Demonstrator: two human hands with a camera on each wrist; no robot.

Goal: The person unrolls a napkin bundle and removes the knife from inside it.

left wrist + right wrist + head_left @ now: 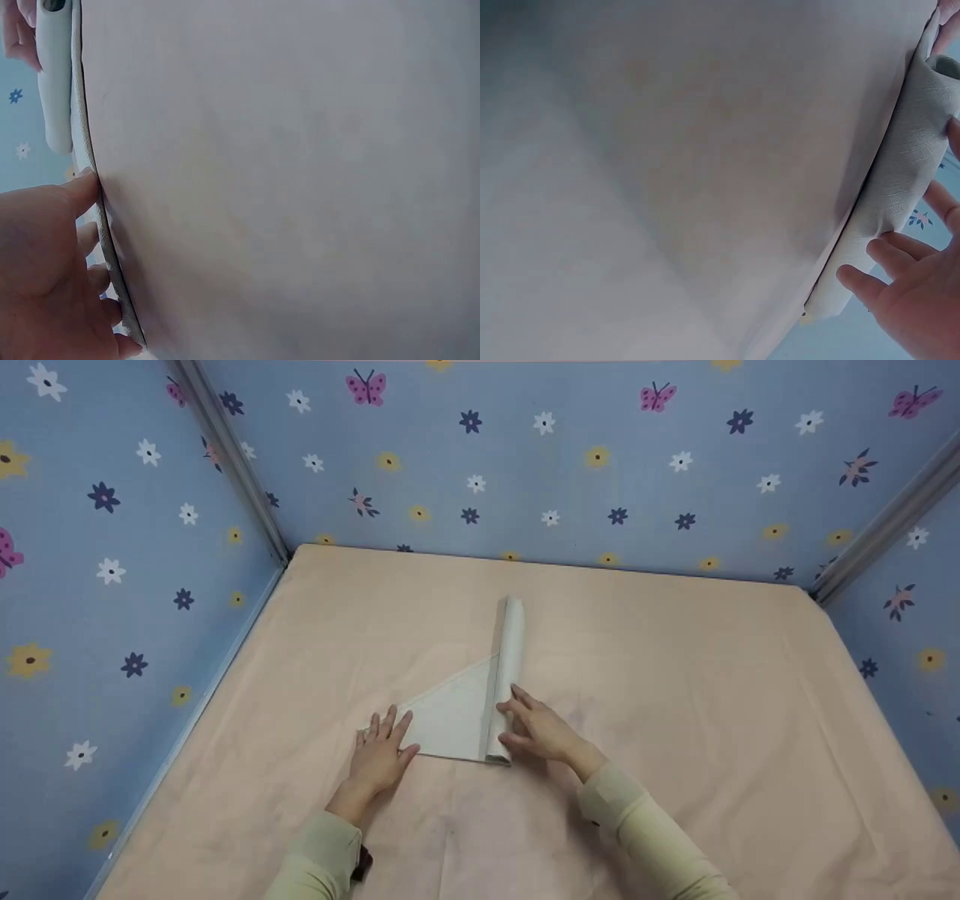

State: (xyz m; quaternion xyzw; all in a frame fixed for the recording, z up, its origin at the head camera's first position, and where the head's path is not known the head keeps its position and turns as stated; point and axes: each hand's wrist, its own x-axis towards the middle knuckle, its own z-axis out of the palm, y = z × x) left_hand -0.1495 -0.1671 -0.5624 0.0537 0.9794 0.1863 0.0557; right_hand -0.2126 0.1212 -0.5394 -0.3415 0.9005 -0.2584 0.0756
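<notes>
A pale cloth napkin (450, 712) lies on the table, its right side rolled into a slim tube (511, 652) and its left part a flat, pointed flap. My left hand (379, 757) rests with spread fingers on the flap's left corner. In the left wrist view that hand (45, 262) has its thumb at the cloth's near edge. Against the roll's right side, near its front end, my right hand (547, 731) sets its fingertips. From the right wrist, the roll (900, 172) shows a hollow end, and the fingers (892, 255) touch its surface without wrapping round it.
A peach tablecloth (675, 697) covers the table, with creases toward the right. Blue floral panels (510, 472) stand along the back and both sides, joined by grey metal posts (236, 457) at the back corners.
</notes>
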